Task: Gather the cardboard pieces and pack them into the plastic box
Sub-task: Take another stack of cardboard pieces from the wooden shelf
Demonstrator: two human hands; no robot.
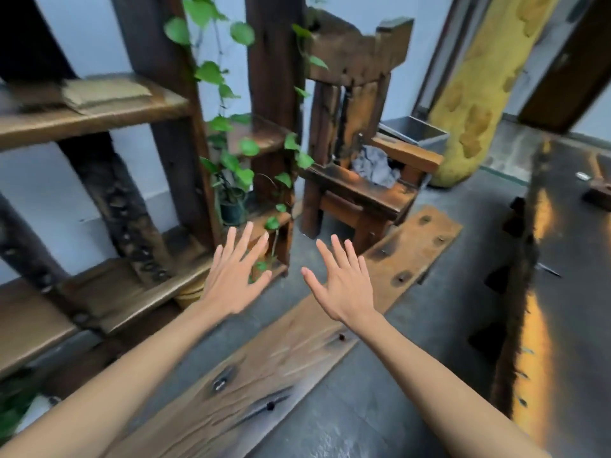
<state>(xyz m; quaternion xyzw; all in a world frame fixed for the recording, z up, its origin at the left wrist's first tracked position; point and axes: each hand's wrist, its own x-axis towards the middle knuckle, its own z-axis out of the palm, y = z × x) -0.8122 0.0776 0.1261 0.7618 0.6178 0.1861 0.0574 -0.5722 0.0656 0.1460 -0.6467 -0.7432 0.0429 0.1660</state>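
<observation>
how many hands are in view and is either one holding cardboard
2. The left hand is spread open in front of the shelf; the right hand is spread open over the plank. Neither holds anything; cardboard lies on the shelf.

This place looks like a rustic showroom or a tea-house style interior, not an ordinary home room. A heavy shelving unit of dark, rough reclaimed timber (99,117) stands against the pale wall with a green climbing vine in a small dark pot (231,180), and beside it stands a blocky chair of weathered brown wood (357,180). On the dark grey stone floor (396,391) lies a long worn wooden plank with black bolt holes (297,352), and a thick yellow textured pillar (476,104) rises behind.
</observation>
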